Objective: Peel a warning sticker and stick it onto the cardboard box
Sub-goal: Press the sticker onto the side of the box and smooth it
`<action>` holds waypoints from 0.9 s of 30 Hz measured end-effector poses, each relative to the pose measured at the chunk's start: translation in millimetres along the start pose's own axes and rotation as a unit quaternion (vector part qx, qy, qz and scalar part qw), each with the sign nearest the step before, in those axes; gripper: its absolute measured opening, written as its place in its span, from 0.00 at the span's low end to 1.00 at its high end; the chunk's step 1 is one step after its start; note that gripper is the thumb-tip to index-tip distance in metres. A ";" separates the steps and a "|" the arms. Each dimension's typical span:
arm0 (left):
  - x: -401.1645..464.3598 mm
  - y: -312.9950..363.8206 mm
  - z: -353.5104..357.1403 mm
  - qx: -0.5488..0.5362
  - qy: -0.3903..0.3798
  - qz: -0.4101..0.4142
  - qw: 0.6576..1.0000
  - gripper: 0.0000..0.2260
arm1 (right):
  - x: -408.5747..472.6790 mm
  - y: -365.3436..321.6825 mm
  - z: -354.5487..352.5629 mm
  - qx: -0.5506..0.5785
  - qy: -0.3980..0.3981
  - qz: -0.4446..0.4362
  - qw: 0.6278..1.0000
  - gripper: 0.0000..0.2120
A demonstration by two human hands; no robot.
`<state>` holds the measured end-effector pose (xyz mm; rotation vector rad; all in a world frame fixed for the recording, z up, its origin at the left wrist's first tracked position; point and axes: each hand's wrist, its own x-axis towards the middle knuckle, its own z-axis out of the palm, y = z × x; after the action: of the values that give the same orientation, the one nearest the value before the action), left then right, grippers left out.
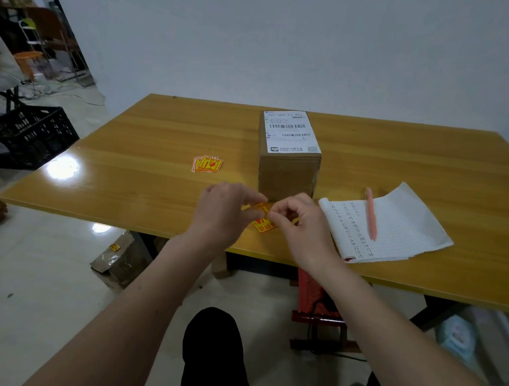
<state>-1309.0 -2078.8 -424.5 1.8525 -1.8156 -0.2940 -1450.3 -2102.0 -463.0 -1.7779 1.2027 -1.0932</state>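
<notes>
Currently pinching a sticker (263,222) between both hands, just above the near edge of the table (148,129). Left hand (226,212) curling thumb and forefinger onto the upper left part of the yellow-and-red square, other fingers loosely bent. Right hand (298,219) closing fingertips on the right edge, seemingly picking at a corner to part face from backing. Hard to tell whether any separation has begun, since the fingers are hiding the edge being worked.

Holding the sticker low and in front of the box (289,165), near its front face but not touching it. Standing upright mid-table, that box, brown sides bare, white shipping label (288,131) covering the top. Showing no warning sticker on any visible face.

Lying to the left of the box, a small stack (207,164) of spare stickers, fanned slightly. Resting to the right, just beside the right hand, an open notebook (387,224) with a pink pen (371,214) laid across the page. Sitting off the table at far left, a black crate (23,135).

Judging progress: one sticker picked out and in hand, peeling apparently under way, not shown finished. Remaining: freeing the adhesive face, carrying it to a bare side of the box, pressing it flat.
</notes>
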 end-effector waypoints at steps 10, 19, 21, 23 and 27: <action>-9.6 1.2 11.4 -0.076 0.063 -0.068 0.993 0.06 | -3.8 3.7 2.8 -0.022 0.014 0.028 0.999 0.10; -19.3 1.5 32.9 -0.743 0.026 -0.358 0.566 0.05 | -3.4 -4.4 3.6 0.146 0.070 0.132 0.978 0.06; -21.9 6.9 37.4 -0.752 0.032 -0.358 0.553 0.05 | -4.3 -7.8 7.2 0.172 0.062 0.138 0.973 0.05; -22.7 9.4 38.9 -0.756 0.036 -0.355 0.549 0.05 | -3.3 -10.1 9.5 0.187 0.063 0.134 0.971 0.05; -23.5 11.9 41.0 -0.759 0.035 -0.343 0.552 0.05 | -2.2 -13.6 11.3 0.182 0.050 0.128 0.974 0.04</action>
<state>-1341.6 -2064.1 -457.7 0.9371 -0.1003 -1.4426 -1435.8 -2094.7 -455.8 -1.2669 1.1656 -1.1716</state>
